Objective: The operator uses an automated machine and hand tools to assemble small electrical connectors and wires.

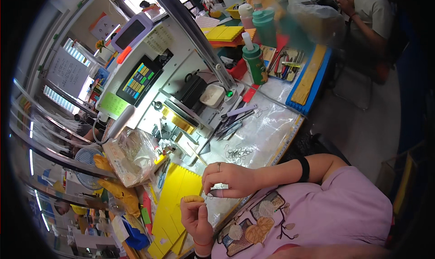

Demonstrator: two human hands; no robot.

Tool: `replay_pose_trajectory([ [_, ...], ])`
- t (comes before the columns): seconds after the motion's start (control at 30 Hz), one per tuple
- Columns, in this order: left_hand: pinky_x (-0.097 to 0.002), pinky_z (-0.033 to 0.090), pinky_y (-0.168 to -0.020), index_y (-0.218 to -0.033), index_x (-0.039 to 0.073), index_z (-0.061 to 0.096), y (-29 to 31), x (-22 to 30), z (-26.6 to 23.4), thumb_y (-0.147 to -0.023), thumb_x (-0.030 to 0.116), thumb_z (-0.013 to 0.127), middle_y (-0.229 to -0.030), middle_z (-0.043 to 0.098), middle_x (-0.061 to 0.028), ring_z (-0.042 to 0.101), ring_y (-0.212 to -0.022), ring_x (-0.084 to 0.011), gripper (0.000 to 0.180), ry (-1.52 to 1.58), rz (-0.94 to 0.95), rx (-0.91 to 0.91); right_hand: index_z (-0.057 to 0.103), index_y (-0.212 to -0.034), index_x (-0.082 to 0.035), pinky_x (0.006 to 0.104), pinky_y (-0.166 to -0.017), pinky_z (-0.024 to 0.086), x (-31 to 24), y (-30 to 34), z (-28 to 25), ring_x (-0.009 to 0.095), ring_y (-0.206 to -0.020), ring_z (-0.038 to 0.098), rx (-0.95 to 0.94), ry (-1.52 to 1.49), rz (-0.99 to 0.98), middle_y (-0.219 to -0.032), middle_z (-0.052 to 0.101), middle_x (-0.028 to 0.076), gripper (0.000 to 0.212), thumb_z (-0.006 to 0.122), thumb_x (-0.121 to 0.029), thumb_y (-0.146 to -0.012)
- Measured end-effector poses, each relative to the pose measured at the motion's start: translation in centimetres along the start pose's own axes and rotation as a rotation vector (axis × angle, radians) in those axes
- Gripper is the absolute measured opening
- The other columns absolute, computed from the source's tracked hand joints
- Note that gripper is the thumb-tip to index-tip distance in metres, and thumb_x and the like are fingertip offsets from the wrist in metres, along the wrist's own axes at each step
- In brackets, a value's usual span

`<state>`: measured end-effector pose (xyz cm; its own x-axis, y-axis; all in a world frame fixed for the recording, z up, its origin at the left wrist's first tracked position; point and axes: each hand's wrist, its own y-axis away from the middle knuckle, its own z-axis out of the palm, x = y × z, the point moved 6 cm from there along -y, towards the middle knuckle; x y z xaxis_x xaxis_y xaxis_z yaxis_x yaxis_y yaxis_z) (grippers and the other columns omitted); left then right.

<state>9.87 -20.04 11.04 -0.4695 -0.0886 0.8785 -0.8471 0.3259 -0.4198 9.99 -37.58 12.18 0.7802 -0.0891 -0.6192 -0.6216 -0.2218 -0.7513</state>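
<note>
My right hand (pixel 232 179) reaches in from the right, a ring on one finger and a dark cover on the thumb. Its fingers are curled into a pinch over the bench's front edge. Just below and left of it, my left hand (pixel 196 219) is closed too, a yellow cover on its index finger. The fingertips of both hands nearly meet; whatever they hold is too small to make out. Yellow notched cards (pixel 174 203) lie beside my left hand. A small pile of bent wire pieces (pixel 239 154) lies beyond my right hand.
A bench machine with a lit screen (pixel 139 80) and a gold spool (pixel 180 119) stands ahead. Tweezers (pixel 233 123) and other hand tools lie beside it. A plastic-wrapped box (pixel 130 161) is at left, a green bottle (pixel 255 64) at the back. Another person (pixel 369 18) sits far right.
</note>
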Motion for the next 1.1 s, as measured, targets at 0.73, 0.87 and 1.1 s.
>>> replay_pose_trajectory([
  [0.73,-0.0414,0.047,-0.094,-0.096,0.003,0.051,-2.4,-3.1,1.0,-0.095,0.009,0.053,-0.121,0.058,-0.0223,0.061,-0.106,-0.0293,0.006,0.689,-0.1,0.02,0.064,-0.095,-0.009,0.0381,-0.086,0.042,11.4,1.8,-6.9,0.027,-0.1,0.056,-0.179,1.165,0.361,-0.1,0.061,0.009,0.016,0.059,-0.013,-0.08],
  [0.87,-0.0413,0.048,-0.095,-0.096,0.003,0.052,-2.1,-3.1,0.5,-0.095,0.008,0.054,-0.123,0.057,-0.0229,0.061,-0.109,-0.0296,0.006,0.673,-0.107,0.043,0.062,-0.09,-0.009,0.037,-0.087,0.041,11.4,1.8,-7.0,0.025,-0.098,0.056,-0.187,1.156,0.286,-0.099,0.061,0.008,0.011,0.056,-0.01,-0.08],
  [1.1,-0.0408,0.048,-0.093,-0.096,0.002,0.053,-1.8,-3.3,0.0,-0.093,0.009,0.055,-0.124,0.057,-0.0233,0.061,-0.108,-0.0295,0.008,0.661,-0.092,0.045,0.057,-0.104,-0.007,0.0311,-0.076,0.047,7.0,1.2,-6.8,0.021,-0.085,0.061,-0.014,0.451,0.466,-0.095,0.058,0.009,0.024,0.059,-0.001,-0.081],
])
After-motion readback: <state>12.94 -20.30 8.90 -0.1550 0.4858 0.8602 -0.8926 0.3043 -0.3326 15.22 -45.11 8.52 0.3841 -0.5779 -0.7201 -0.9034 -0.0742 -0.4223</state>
